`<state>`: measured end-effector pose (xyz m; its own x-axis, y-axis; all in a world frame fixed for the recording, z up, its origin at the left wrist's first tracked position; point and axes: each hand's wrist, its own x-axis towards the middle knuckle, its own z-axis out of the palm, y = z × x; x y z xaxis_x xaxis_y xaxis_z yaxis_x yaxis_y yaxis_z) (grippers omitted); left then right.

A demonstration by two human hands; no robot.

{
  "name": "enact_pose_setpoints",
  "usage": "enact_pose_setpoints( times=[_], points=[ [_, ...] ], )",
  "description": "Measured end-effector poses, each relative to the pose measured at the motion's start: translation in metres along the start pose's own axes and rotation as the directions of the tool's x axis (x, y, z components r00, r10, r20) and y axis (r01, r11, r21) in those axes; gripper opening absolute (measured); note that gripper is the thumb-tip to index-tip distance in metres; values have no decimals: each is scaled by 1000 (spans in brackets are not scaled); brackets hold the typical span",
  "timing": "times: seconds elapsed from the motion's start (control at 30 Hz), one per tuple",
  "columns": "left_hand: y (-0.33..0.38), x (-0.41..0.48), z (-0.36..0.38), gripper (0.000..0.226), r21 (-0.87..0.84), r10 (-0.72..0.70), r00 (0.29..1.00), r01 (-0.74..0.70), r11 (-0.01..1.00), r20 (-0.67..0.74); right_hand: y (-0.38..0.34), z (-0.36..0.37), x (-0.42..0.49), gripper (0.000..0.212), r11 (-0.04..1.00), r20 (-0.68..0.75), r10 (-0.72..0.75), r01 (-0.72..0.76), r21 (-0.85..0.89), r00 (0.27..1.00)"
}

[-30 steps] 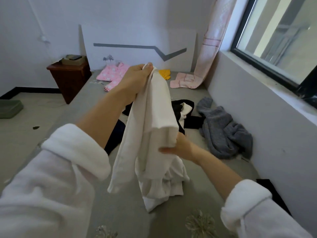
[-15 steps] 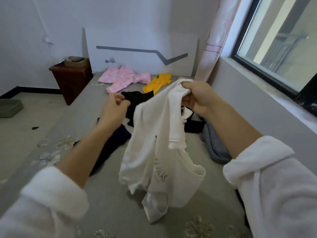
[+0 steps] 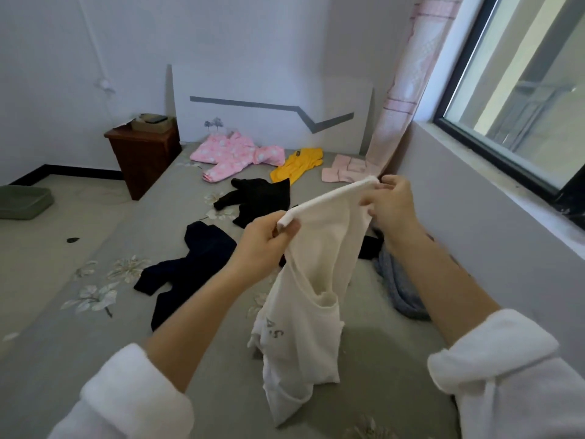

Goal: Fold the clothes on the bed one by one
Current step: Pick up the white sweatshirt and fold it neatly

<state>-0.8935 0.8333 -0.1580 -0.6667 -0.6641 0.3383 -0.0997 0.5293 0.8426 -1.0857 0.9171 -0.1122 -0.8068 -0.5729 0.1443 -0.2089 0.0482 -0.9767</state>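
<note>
A white garment (image 3: pixel 311 299) with small grey lettering hangs in the air over the grey bed (image 3: pixel 95 343). My left hand (image 3: pixel 264 245) pinches one end of its top hem. My right hand (image 3: pixel 391 204) pinches the other end, higher and farther right, so the hem is stretched between them. The rest of the cloth dangles down, its lower end near the bed. Unfolded clothes lie beyond: a navy piece (image 3: pixel 190 270), a black piece (image 3: pixel 256 198), a pink dotted one (image 3: pixel 235 153), a yellow one (image 3: pixel 299 163) and a grey one (image 3: pixel 400 286).
A pale pink folded cloth (image 3: pixel 343 172) lies by the curtain (image 3: pixel 408 80) at the bed's far right corner. The wall and window sill (image 3: pixel 493 198) run along the right side. A brown nightstand (image 3: pixel 142 153) stands at the far left, and a green tray (image 3: pixel 25 202) on the floor.
My left hand let go of the garment's top, dropped and took hold of the hem again. My right hand came up from the lower cloth, and both now stretch the hem between them.
</note>
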Motion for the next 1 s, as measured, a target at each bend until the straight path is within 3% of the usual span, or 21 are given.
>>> enact_pose_setpoints(
  times=[0.03,0.07,0.1,0.17,0.2,0.23,0.3,0.43,0.6,0.7,0.77,0.83,0.9,1.0],
  points=[
    [3,6,-5,33,39,28,998,-30,999,57,5,-5,-3,66,969,75,-121,134,-209,990],
    [7,12,-8,32,69,46,993,-53,996,106,9,-7,-8,82,896,267,-172,263,-358,948],
    [13,18,-9,30,90,64,988,-77,993,138,12,-5,-13,85,819,473,-146,375,-435,869],
    [22,26,-6,27,84,103,986,-114,990,131,16,3,-16,47,778,673,-51,452,-437,738],
    [24,28,-4,24,57,105,990,-111,992,94,14,7,-17,21,816,669,-58,421,-396,741],
    [24,28,-3,21,20,91,995,-92,996,40,12,10,-17,15,864,639,-88,378,-333,764],
    [18,19,-1,13,-36,41,996,-44,998,-78,9,13,-13,23,901,577,-126,337,-274,807],
    [-11,-28,11,10,-58,-77,951,62,996,-301,1,18,-10,12,920,464,-211,335,-203,861],
    [-36,-72,54,16,-23,-180,982,181,983,59,-23,36,-3,24,960,316,-225,266,-92,922],
    [-31,-65,75,85,74,-319,923,311,948,216,-44,52,-3,11,984,230,-135,104,142,964],
    [-22,-54,85,109,61,-321,925,315,947,205,-58,59,-6,6,943,227,-55,-24,331,972],
    [-14,-42,92,122,74,-325,938,318,945,121,-66,62,-7,16,908,266,8,-118,403,964],
    [-8,-30,94,119,116,-349,937,345,932,21,-72,61,-8,24,893,297,37,-165,419,954],
    [-7,-22,93,97,118,-335,934,349,930,-124,-75,52,-7,28,823,330,25,-207,529,944]
  ],
)
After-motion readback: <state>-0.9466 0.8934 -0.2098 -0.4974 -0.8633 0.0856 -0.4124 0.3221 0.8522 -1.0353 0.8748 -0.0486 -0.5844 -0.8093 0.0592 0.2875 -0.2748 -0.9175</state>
